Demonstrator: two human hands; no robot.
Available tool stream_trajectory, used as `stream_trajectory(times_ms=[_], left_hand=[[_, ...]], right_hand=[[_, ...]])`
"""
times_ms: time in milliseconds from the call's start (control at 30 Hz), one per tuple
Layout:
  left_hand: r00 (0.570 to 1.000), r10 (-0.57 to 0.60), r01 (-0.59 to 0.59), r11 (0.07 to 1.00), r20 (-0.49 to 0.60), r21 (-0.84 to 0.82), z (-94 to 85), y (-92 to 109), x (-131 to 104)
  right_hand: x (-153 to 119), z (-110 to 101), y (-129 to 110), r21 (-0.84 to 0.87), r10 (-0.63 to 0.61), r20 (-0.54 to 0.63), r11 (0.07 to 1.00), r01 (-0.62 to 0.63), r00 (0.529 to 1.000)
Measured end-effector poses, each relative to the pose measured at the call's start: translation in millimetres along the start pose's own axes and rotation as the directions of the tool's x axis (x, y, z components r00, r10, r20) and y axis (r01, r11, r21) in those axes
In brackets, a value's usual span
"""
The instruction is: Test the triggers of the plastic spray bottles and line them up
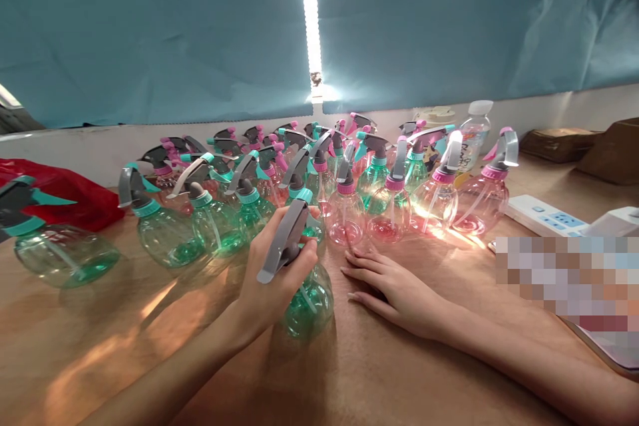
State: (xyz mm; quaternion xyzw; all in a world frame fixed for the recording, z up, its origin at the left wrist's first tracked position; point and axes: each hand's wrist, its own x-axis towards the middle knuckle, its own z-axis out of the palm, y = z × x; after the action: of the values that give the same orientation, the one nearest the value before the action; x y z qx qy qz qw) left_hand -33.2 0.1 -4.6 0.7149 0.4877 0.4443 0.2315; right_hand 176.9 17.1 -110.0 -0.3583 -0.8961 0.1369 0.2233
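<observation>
One green spray bottle (312, 306) is sitting nearest the wearer, ahead of the crowded rows; the left hand (282, 286) is grasping it around the neck. The right hand (402, 289) is resting on the tabletop (399, 373), holding nothing. Neighbouring bottles (345, 213) are crowding close — a sideways swing could be knocking several over.

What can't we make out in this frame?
All in the head view:
Rear sprayers: lower bodies hidden by the front row.
Left hand: some fingers hidden behind the held sprayer.
Leftmost sprayer: head partly cut by left edge.
Clear bottle: lettering too small.
Item at right: covered by pixelation.
</observation>
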Motion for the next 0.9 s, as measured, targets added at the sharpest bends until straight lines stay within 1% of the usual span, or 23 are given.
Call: stream_trajectory(times_ms=[200,367,600,767,900], left_hand=[[0.999,0.015,-0.016,1.000,0.043,0.026,-3.1,-1.5,2.6],[0.996,0.065,-0.068,0.997,0.054,0.043,-6.4,-2.8,5.9],[0.997,0.035,-0.040,0.997,0.071,0.063,-10.4,-5.0,4.3],[0.995,0.025,-0.025,1.000,0.094,-0.002,-9.9,-4.8,4.5],[0.996,0.033,-0.030,0.998,0.078,-0.051,-6.6,-4.9,4.4]], right_hand=[[0.4,-0.8,-0.6,0.008,0.001,0.001,1.000,-0.001,1.000],[0.0,0.4,0.5,0.014,0.002,-0.005,1.000,-0.002,1.000],[0.0,0.4,0.9,0.013,-0.002,0.000,1.000,0.002,1.000],[0.4,0.0,0.6,0.002,-0.006,0.003,1.000,0.006,1.000],[0.4,0.3,0.5,0.006,-0.011,-0.008,1.000,0.011,1.000]])
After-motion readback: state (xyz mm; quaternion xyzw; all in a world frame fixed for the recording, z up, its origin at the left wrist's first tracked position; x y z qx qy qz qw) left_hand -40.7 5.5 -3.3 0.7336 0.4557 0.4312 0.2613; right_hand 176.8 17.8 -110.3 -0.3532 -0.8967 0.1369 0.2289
